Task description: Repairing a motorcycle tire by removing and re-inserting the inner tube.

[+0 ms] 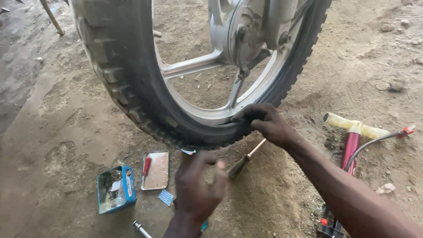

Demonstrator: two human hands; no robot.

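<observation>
Our right hand [266, 123] gripped the bottom edge of the tyre [132, 88], fingers curled over its sidewall beside the silver rim [211, 115]. Our left hand [196, 187] hung just below, fingers loosely curled and holding nothing we could make out. The wheel stood upright over the dirt floor [53, 145], its top cut off. A screwdriver [244, 161] lay between both hands, its long axis slanting up toward the right one; its handle was half hidden. Left of us sat a blue tin [115, 189] and its lid [155, 169]; a pump [352, 136] stood right.
</observation>
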